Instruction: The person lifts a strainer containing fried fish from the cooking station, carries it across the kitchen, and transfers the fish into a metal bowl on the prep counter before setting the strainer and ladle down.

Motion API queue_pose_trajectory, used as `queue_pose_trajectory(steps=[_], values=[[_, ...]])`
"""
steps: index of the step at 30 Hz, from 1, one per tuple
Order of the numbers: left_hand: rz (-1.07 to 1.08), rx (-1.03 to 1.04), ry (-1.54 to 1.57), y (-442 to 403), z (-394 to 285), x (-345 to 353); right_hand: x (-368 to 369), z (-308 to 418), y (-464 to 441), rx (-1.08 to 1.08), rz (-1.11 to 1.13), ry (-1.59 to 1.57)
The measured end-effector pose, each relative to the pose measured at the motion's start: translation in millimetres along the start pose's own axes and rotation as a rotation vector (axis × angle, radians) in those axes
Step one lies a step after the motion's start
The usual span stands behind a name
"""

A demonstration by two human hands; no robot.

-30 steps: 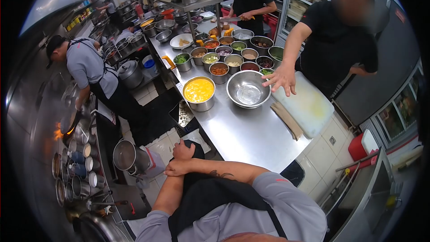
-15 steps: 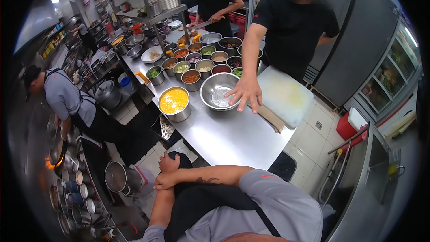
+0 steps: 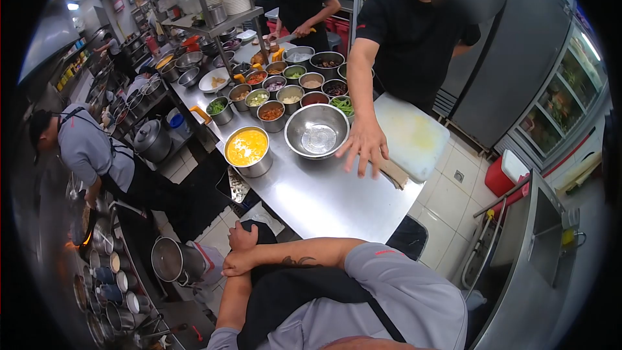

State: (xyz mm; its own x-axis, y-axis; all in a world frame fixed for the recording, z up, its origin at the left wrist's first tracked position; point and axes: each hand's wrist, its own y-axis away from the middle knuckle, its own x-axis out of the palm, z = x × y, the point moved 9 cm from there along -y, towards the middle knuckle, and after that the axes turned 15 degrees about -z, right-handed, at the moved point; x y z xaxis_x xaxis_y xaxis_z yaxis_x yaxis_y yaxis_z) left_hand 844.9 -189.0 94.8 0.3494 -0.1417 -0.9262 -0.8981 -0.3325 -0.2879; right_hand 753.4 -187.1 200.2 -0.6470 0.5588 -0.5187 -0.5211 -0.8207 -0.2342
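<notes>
My right hand (image 3: 239, 263) is wrapped around my left wrist, with my forearms crossed in front of my dark apron (image 3: 291, 298). Just beyond it, my left hand (image 3: 243, 236) is loosely curled, with nothing seen in it. Both are below the near edge of the steel table (image 3: 324, 204), touching nothing on it. On that table stand a metal bowl (image 3: 317, 135) with nothing in it and a steel pot of yellow-orange sauce (image 3: 247, 147) with white streaks. Across from me, a co-worker's open hand (image 3: 366, 146) is spread beside the bowl.
Several steel containers of chopped ingredients (image 3: 271, 111) stand behind the bowl. A white cutting board (image 3: 414, 133) and folded brown cloth (image 3: 393, 174) lie at the right. Another co-worker holds a knife (image 3: 285, 38) farther back. A large pot (image 3: 170, 260) stands at lower left.
The co-worker's hand has moved slightly right and nearer, away from over the bowl's rim. The view has shifted a little. My hands stay clasped as before.
</notes>
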Motion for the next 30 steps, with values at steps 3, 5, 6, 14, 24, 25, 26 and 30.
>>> queue_pose_trajectory(steps=[3,5,6,14,24,25,26,30], values=[[0.003,-0.001,-0.011,0,-1,-1,-4,3,1,-0.006,-0.021,0.009],[0.011,-0.005,-0.012,-1,-2,0,-8,9,1,-0.02,-0.047,0.017],[0.017,-0.009,-0.009,-1,-1,-1,-17,15,1,-0.029,-0.073,0.025],[0.173,0.027,0.067,-4,19,6,-158,9,61,0.068,-0.505,0.394],[0.004,0.04,0.11,-2,3,-13,-247,-21,248,0.567,-0.827,0.936],[0.012,0.042,0.115,-2,3,-12,-249,-14,253,0.546,-0.868,1.003],[0.018,0.042,0.119,-2,2,-12,-252,-7,257,0.523,-0.907,1.069],[0.02,0.043,0.117,-4,5,-8,-263,-35,288,0.735,-0.974,0.652]])
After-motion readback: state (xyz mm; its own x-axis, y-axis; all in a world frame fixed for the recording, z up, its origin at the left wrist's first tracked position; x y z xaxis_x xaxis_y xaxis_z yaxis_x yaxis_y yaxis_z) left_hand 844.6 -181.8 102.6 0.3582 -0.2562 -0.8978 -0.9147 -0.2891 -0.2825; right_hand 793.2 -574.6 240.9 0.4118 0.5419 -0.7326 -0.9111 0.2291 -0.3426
